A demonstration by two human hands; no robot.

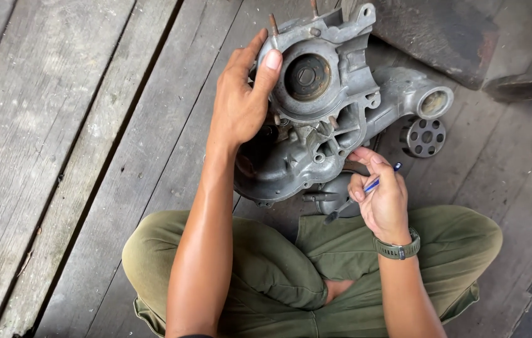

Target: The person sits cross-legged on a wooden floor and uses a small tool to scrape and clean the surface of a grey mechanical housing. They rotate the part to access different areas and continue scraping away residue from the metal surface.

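Observation:
A grey cast metal engine casing (331,106) stands tilted on the wooden floor in front of my crossed legs. Its round bearing seat (307,77) faces up at me. My left hand (241,100) grips the casing's left edge, thumb pressed beside the round seat. My right hand (382,200) sits just below the casing's lower right side and holds a thin blue-handled tool (366,191), with the fingertips close to the metal. A green watch (398,249) is on that wrist.
A round perforated metal disc (423,136) lies on the planks right of the casing. A dark metal slab (441,37) sits at the top right. Weathered wooden floorboards (59,156) stretch to the left. My knees in olive trousers (278,269) fill the bottom.

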